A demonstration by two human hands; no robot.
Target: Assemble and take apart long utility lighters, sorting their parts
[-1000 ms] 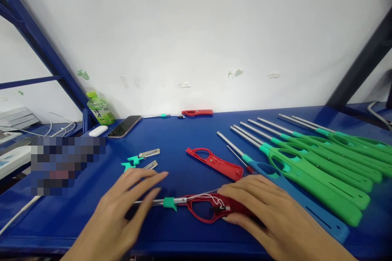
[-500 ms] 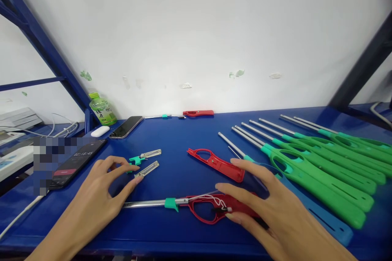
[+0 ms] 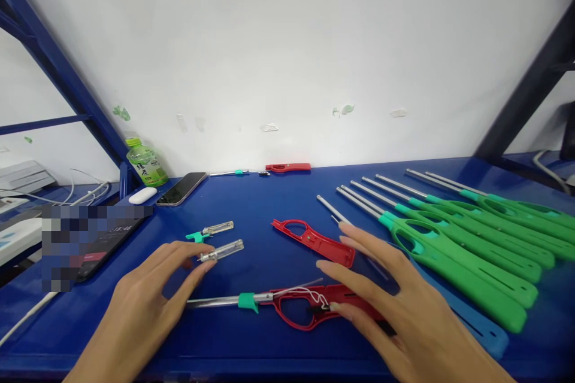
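Between the thumb and fingers of my left hand [image 3: 148, 290] is a clear lighter fuel tank [image 3: 229, 249], lifted a little off the blue table. A second clear tank [image 3: 218, 228] lies just beyond it, beside a teal trigger piece [image 3: 196, 237]. My right hand [image 3: 404, 311] is spread over a red lighter half-shell [image 3: 344, 294], its thumb tip at a small black part with white wires [image 3: 321, 298]. That shell carries a metal tube [image 3: 218, 301] with a teal trigger [image 3: 247, 301]. The other red half-shell [image 3: 330, 248] lies above it, near my right fingertips.
Several green lighters [image 3: 462, 269] with metal tubes lie in a row at the right, with a blue lighter [image 3: 485, 332] partly under my right hand. Phones [image 3: 183, 188], a white case [image 3: 142, 195] and a green bottle [image 3: 147, 163] stand at the left. Red lighter parts [image 3: 288, 167] lie by the wall.
My left hand has taken hold of the nearer clear tank and raised it slightly, moving it right. The right hand stays spread over the red shell.
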